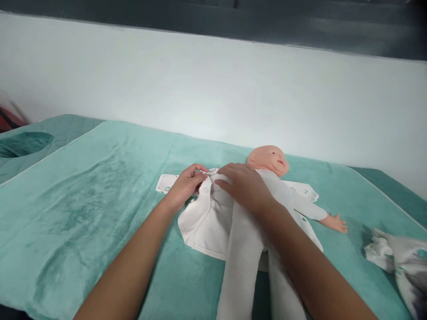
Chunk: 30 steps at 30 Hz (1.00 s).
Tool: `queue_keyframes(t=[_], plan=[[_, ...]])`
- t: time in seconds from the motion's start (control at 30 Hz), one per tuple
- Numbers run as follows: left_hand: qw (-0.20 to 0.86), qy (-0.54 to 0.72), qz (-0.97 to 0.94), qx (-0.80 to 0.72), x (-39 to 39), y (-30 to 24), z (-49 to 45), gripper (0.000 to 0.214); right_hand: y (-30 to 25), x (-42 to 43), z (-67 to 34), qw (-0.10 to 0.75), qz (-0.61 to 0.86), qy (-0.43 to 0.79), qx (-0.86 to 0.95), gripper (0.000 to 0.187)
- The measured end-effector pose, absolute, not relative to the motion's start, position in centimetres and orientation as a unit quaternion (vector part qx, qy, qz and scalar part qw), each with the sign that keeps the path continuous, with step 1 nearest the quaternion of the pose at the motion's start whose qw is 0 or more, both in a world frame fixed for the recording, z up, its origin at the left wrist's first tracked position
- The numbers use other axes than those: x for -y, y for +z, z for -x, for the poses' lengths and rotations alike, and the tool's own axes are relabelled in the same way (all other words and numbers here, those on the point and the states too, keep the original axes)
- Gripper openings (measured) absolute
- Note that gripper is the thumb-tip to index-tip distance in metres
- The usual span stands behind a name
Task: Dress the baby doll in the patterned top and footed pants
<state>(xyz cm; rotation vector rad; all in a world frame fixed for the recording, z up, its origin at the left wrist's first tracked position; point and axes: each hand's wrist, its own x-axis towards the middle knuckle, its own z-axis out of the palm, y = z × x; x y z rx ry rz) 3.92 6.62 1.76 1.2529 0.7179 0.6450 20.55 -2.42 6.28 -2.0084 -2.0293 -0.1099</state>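
A baby doll in a white long-sleeved suit lies on its back, head at the far end. A white baby shirt with snap buttons and a small print is spread beneath it, its front panel opened out to the left. My left hand pinches the shirt's edge near the collar, fingers closed on the cloth. My right hand lies across the doll's chest, thumb and fingers apart, fingertips touching the shirt by the collar. The doll's arm on the left is hidden.
A teal plush cover spreads over the whole surface. At the right edge lies a crumpled printed cloth. A white wall rises behind, and a darker teal oval hollow shows at far left.
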Motion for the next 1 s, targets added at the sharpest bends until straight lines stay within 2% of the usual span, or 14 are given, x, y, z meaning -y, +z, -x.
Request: queue_keyframes(t=[0.1, 0.17, 0.27, 0.33, 0.6, 0.8, 1.0], plan=[[0.698, 0.306, -0.544, -0.35, -7.0, 1.5, -3.5, 0.023, 8.0, 4.5, -23.4, 0.209, 0.788, -0.062, 0.576, 0.031], [0.716, 0.302, -0.522, -0.352, -7.4, 1.4, -3.1, 0.028, 8.8, 6.2, -26.4, 0.164, 0.874, -0.064, 0.452, 0.047], [0.756, 0.29, -0.485, -0.33, -7.6, 1.3, -2.8, 0.033, 8.7, 7.7, -31.0, 0.059, 0.93, 0.024, 0.361, 0.061], [0.767, 0.29, -0.472, -0.323, -7.7, 1.3, -2.8, 0.033, 7.9, 7.8, -32.9, 0.062, 0.923, 0.08, 0.371, 0.063], [0.738, 0.316, -0.483, -0.35, -6.9, 1.6, -3.8, 0.036, 6.5, 7.2, -32.7, 0.211, 0.816, 0.249, 0.477, 0.06], [0.719, 0.364, -0.492, -0.33, -6.6, 2.7, -5.8, 0.038, 6.5, 6.8, -30.1, 0.268, 0.742, 0.2, 0.581, 0.051], [0.719, 0.337, -0.492, -0.356, -5.4, 4.7, -5.9, 0.04, 4.7, 5.7, -28.8, 0.248, 0.743, 0.123, 0.61, 0.053]])
